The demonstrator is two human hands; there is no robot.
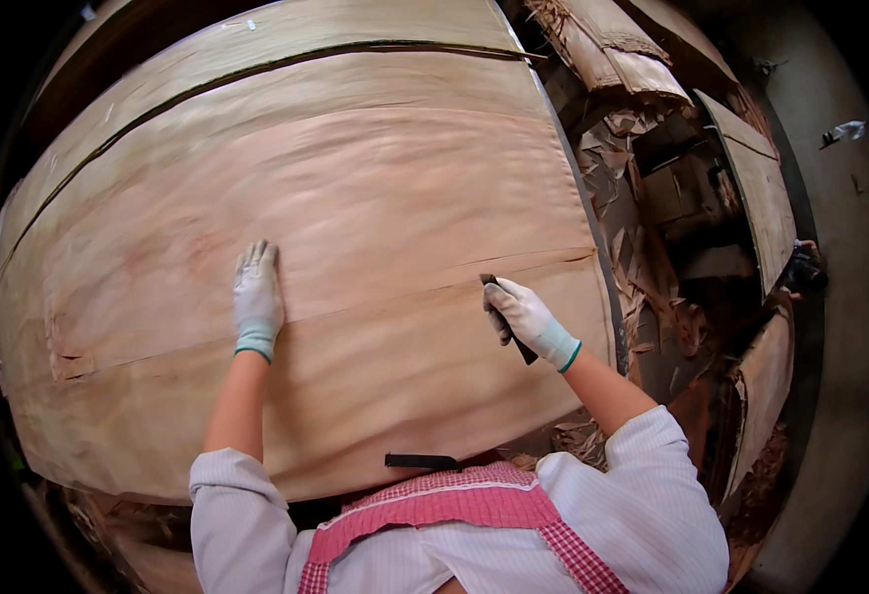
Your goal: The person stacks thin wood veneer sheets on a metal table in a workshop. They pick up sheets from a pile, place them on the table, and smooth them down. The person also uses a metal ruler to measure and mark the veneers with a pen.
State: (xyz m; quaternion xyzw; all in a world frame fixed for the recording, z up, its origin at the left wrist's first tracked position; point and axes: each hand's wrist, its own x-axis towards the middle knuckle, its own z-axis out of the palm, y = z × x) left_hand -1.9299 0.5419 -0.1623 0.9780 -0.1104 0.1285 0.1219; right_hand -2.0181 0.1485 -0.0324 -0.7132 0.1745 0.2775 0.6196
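Observation:
A broad, pale wood veneer sheet [385, 188] lies on a large stack of veneer, its near edge forming a seam that crosses below my hands. My left hand [258, 289], in a white glove with a green cuff, rests flat on the sheet near that seam, fingers stretched out and pointing away. To the right, my right hand [525, 317], gloved the same way, is closed round a black-handled knife [495, 293]. Its short, broad tip points away, close to the seam; I cannot tell whether it touches the veneer.
A black flat bar [422, 461] lies at the stack's near edge, by my apron. A dark gap [256, 69] runs across the far part. Past the right edge are torn veneer scraps [642, 287] and more veneer stacks [622, 49]. Another person's hand [801, 267] shows at far right.

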